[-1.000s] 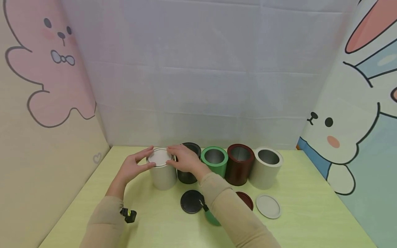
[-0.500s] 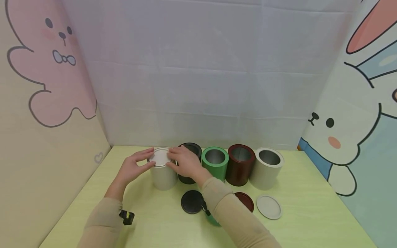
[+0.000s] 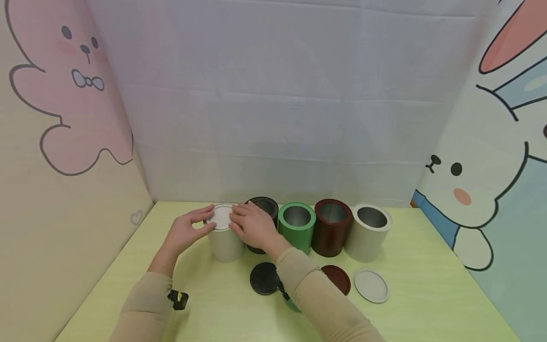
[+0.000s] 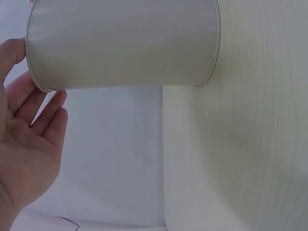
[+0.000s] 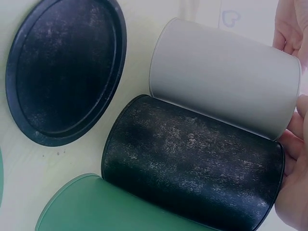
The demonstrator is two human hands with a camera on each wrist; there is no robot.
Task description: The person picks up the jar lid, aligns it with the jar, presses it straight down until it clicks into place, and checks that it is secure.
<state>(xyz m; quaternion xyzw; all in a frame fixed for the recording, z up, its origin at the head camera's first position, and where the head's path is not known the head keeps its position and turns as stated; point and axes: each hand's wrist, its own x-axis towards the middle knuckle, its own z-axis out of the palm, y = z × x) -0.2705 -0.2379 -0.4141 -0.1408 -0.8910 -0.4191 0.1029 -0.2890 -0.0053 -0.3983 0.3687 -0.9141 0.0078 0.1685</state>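
A white can (image 3: pixel 226 247) stands at the left end of a row, with a white lid (image 3: pixel 220 217) on its top. My left hand (image 3: pixel 183 233) touches the lid's left edge, thumb in front and fingers farther back. In the left wrist view, the fingers (image 4: pixel 57 126) reach along the top rim of the can (image 4: pixel 125 43), fairly straight. From the right, my right hand (image 3: pixel 255 225) rests its fingertips on the lid's right edge, over the black can (image 3: pixel 258 248). The right wrist view shows the white can (image 5: pixel 224 77) upright beside the black can (image 5: pixel 192 161).
A green can (image 3: pixel 296 235), a dark red can (image 3: pixel 328 237) and another white can (image 3: pixel 365 242) stand lidless to the right. In front lie a black lid (image 3: pixel 264 279), a dark red lid (image 3: pixel 337 279), a white lid (image 3: pixel 371 286) and a green lid (image 3: pixel 293 305), partly behind my sleeve.
Both hands stay at the lid on the left white can. The right fingers have shifted slightly on its edge. The cans and the lids on the table have not moved.
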